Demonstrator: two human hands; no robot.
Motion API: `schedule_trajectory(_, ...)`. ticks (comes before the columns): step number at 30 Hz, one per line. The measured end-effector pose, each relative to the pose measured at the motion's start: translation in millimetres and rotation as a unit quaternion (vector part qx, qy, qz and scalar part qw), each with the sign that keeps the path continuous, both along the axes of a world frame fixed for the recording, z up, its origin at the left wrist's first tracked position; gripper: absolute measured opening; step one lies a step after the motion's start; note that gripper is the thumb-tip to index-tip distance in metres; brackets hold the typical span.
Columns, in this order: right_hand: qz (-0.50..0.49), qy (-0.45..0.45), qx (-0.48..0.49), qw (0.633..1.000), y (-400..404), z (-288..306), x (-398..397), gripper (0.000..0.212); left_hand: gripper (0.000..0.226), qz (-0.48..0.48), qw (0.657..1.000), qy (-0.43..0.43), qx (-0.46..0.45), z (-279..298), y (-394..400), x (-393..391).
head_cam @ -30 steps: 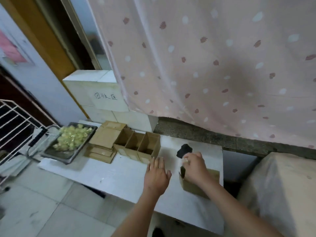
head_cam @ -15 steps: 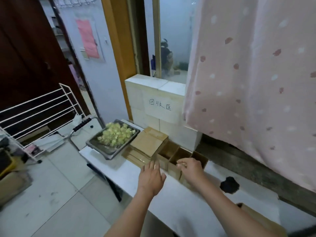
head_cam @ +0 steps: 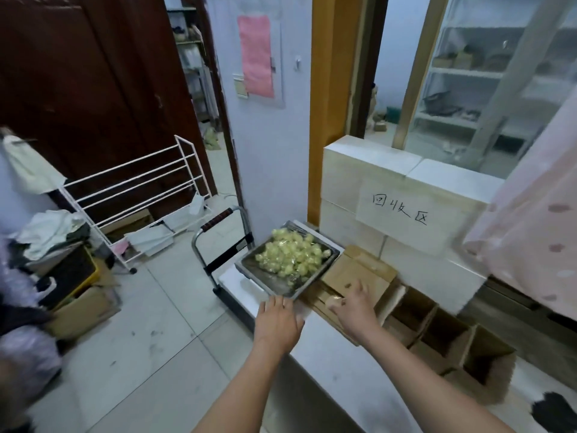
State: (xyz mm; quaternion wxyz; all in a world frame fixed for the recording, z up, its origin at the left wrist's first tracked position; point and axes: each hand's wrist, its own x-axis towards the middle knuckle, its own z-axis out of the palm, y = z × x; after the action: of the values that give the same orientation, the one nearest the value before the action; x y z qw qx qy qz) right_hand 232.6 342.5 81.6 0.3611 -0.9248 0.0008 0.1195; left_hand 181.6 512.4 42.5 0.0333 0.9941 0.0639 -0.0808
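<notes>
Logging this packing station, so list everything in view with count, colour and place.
metal tray: one, grey, left end of the white table
wrapped pieces: a heap, yellow-green, in the metal tray
flat cardboard stack: one, brown, right of the tray
open boxes: three, brown, in a row on the table, right of the stack
paper label: one, white with black handwriting, on the pale block wall
curtain: one, pink with spots, right edge
wire rack: one, white, on the floor at left
left hand: fingers straight, at the tray's near corner
right hand: over the flat cardboard stack; grip unclear
</notes>
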Motion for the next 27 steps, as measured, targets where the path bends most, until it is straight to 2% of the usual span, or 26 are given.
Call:
schedule_trajectory(2,0.007,-0.004,-0.015,1.0,17.1,-1.9,19.5,0.028,0.05,0.009,1.0,-0.004,-0.001,-1.2,20.9,13.9)
schedule_trajectory(8,0.022,-0.046,0.012,0.999,63.9,-18.7,80.0,0.014,0.05,0.024,0.999,0.003,-0.021,-15.9,62.1,55.5)
schedule_trajectory(14,0.015,0.002,0.012,1.0,106.5,-48.6,134.3,0.018,0.045,0.028,0.999,0.031,-0.02,-29.8,96.7,101.4)
schedule_trajectory(21,-0.056,0.001,0.033,0.998,129.2,-68.8,195.6,0.02,0.049,0.003,0.998,0.054,-0.016,-36.5,123.8,168.7)
schedule_trajectory(25,-0.086,-0.017,0.066,0.994,135.8,-72.5,239.5,0.039,0.05,0.002,0.998,0.06,-0.026,-42.9,132.3,205.8)
schedule_trajectory(27,-0.092,-0.024,0.052,0.994,136.6,-80.4,261.9,0.03,0.052,0.001,0.998,0.061,-0.025,-47.6,136.3,222.2)
